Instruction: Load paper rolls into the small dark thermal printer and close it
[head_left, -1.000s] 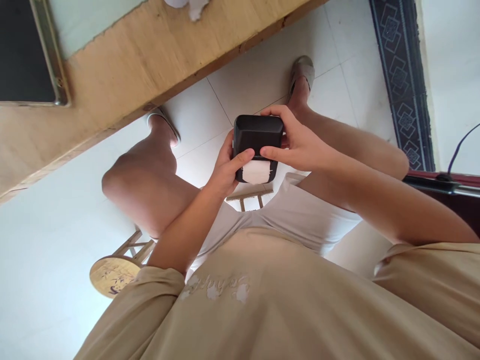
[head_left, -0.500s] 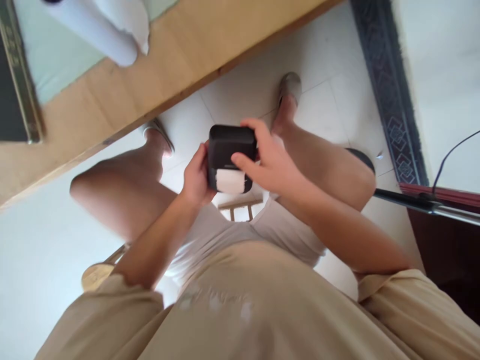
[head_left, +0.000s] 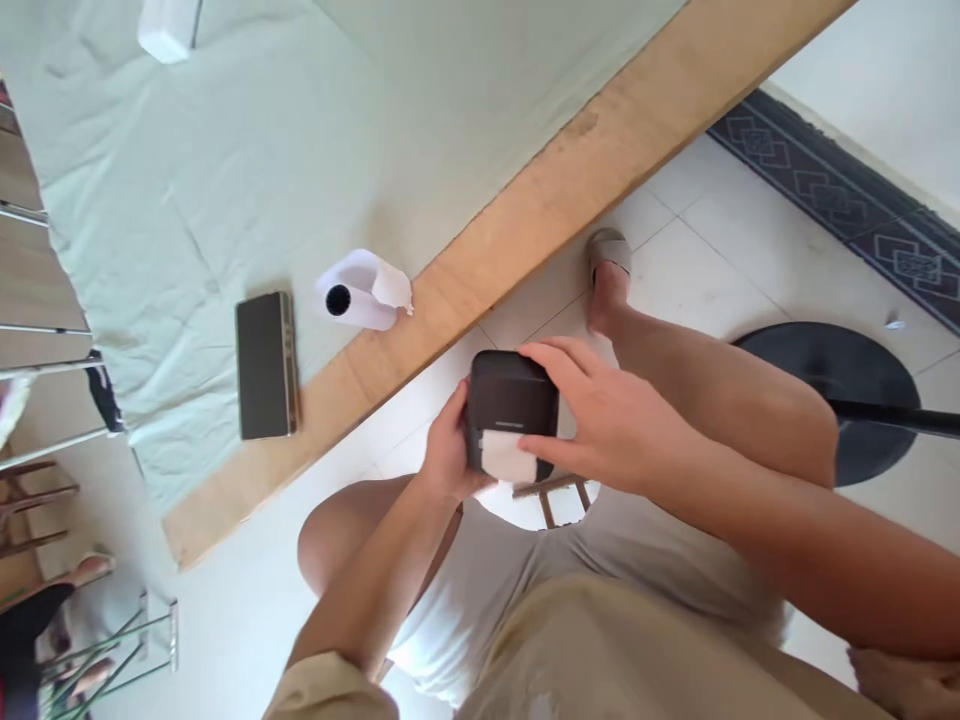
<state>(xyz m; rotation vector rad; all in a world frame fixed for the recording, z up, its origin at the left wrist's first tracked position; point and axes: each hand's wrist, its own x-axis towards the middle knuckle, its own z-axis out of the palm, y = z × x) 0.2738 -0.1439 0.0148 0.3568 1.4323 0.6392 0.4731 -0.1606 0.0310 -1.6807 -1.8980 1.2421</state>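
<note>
Over my lap I hold a small black box-shaped device [head_left: 511, 392] with rounded corners, possibly a mini printer. A white strip [head_left: 507, 456], like paper, lies across its lower face. My left hand [head_left: 450, 445] is wrapped around the device's left side, its fingers partly hidden behind it. My right hand [head_left: 607, 415] grips the right side, with fingers at the top right corner and the thumb touching the white strip.
A wooden-edged table [head_left: 540, 240] with a pale green cloth [head_left: 247, 150] stands in front. On it are a black phone-like slab [head_left: 264, 365], a white object with a black round end [head_left: 356, 300] and a white box [head_left: 169, 30]. A black round stand base [head_left: 817, 370] sits right.
The view has turned and shifted left, showing more of the table. Both hands still hold the black device. My right thumb has moved down onto the white strip.
</note>
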